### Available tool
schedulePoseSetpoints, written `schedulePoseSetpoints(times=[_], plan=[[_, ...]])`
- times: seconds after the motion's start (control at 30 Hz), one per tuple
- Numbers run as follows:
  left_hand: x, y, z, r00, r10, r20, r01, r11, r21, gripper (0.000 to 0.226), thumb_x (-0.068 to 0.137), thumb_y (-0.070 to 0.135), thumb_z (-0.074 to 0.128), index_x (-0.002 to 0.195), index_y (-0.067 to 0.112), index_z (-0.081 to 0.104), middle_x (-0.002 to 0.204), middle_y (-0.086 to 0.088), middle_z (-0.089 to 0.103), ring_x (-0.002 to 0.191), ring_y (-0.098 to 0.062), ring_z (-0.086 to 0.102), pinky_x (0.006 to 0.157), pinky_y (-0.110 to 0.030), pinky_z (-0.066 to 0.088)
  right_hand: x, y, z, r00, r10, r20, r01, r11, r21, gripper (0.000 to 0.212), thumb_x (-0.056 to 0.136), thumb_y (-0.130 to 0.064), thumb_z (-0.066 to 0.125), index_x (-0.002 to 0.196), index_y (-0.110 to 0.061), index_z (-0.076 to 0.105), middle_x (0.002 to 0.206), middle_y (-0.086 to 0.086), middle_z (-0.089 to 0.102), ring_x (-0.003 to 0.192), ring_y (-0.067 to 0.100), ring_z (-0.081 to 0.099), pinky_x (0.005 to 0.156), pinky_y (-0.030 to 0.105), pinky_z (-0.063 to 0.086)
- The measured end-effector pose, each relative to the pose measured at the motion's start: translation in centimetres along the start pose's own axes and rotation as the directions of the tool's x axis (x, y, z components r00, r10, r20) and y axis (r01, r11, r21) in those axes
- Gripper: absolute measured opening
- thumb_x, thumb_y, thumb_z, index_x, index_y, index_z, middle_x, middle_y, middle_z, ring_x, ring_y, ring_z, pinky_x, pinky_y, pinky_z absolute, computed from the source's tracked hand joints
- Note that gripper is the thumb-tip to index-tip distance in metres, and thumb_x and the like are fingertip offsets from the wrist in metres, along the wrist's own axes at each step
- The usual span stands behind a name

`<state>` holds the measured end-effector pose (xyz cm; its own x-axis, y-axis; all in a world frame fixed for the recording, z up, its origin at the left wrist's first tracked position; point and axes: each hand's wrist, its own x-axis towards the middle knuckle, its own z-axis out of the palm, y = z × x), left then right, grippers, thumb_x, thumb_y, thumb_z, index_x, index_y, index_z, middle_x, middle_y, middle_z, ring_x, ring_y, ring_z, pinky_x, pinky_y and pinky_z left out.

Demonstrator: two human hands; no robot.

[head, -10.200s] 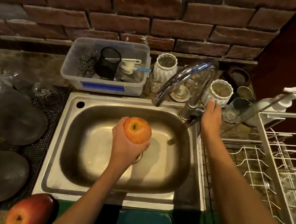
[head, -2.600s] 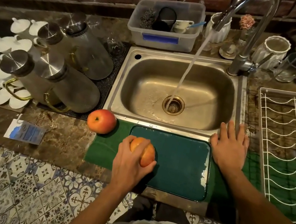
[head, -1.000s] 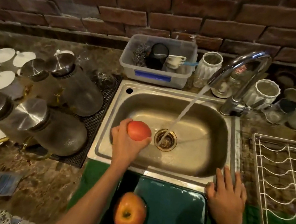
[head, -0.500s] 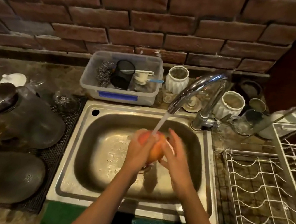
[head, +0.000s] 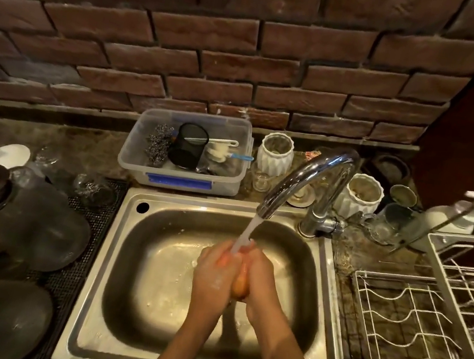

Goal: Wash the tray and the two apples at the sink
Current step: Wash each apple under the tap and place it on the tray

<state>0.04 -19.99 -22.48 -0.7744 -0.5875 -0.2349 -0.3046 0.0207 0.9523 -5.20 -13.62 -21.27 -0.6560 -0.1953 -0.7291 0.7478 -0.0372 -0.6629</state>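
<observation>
An orange-red apple [head: 240, 284] is clasped between both hands over the middle of the steel sink [head: 112, 255]. My left hand [head: 215, 272] wraps its left side and my right hand [head: 260, 276] its right side, so only a strip of the fruit shows. Water runs from the chrome tap [head: 307, 178] onto the top of the hands and apple. The second apple and the tray are out of the frame.
A white wire dish rack [head: 422, 333] stands right of the sink. Glass jugs [head: 20, 225] lie on a dark mat to the left. A plastic tub [head: 183, 167] of scrubbers, white pots and a soap dispenser [head: 453, 219] line the brick wall.
My right hand has closed fully around the apple, which is now nearly covered by both hands under the stream. The view has tilted up slightly, and the green tray edge has left the frame.
</observation>
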Motion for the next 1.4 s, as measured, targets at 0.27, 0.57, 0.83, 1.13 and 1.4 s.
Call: schedulePoseSetpoints(times=[0.27,0.57,0.83,1.13,1.4], plan=[[1.3,0.7,0.0,0.862,-0.485,-0.145,0.393,0.822,-0.413,0.021,0.093,0.033,0.060,0.090,0.018,0.073,0.092,-0.010,0.073,0.087,-0.027,0.069,0.070,-0.042,0.059,-0.1,2.2,1.2,0.909,-0.366,0.198,0.410,0.873,-0.264,0.024,0.090,-0.032,0.064,0.110,-0.044,0.057,0.109,-0.007,0.066,0.098,0.007,0.067,0.071,0.016,0.054],[-0.4,-0.9,-0.5,0.980,0.107,-0.168,-0.085,0.988,0.130,0.015,0.098,0.033,0.059,0.107,0.046,0.059,0.114,0.013,0.064,0.103,-0.006,0.063,0.083,-0.015,0.047,0.4,0.9,1.0,0.990,0.063,0.126,-0.040,0.983,-0.177,0.037,0.095,-0.052,0.048,0.102,-0.025,0.073,0.097,0.007,0.078,0.094,0.026,0.073,0.076,0.041,0.061],[1.4,1.3,-0.2,0.846,-0.504,-0.175,0.346,0.768,-0.539,0.025,0.090,0.020,0.061,0.070,0.021,0.075,0.071,-0.004,0.074,0.068,-0.020,0.070,0.050,-0.029,0.054,0.0,2.1,0.2,0.916,-0.247,0.317,0.355,0.867,-0.351,0.025,0.096,-0.046,0.059,0.119,-0.039,0.050,0.110,-0.015,0.067,0.096,-0.003,0.068,0.076,0.013,0.055],[0.6,0.9,-0.3,0.991,0.133,-0.008,-0.122,0.933,0.338,0.024,0.094,0.038,0.055,0.115,0.033,0.066,0.110,0.012,0.060,0.106,-0.013,0.060,0.092,-0.037,0.052,0.9,1.1,0.0,0.993,-0.031,0.116,0.047,0.989,-0.143,0.044,0.101,-0.049,0.041,0.113,-0.020,0.071,0.109,0.012,0.075,0.106,0.031,0.070,0.092,0.049,0.056],[2.0,2.4,-0.4,0.823,-0.561,-0.085,0.430,0.715,-0.552,0.016,0.088,0.022,0.058,0.087,0.012,0.071,0.080,-0.012,0.074,0.071,-0.022,0.071,0.049,-0.028,0.053,-0.3,2.1,0.3,0.903,-0.346,0.255,0.418,0.848,-0.326,0.032,0.096,-0.051,0.053,0.127,-0.056,0.049,0.110,-0.028,0.061,0.103,-0.003,0.063,0.076,0.010,0.050]])
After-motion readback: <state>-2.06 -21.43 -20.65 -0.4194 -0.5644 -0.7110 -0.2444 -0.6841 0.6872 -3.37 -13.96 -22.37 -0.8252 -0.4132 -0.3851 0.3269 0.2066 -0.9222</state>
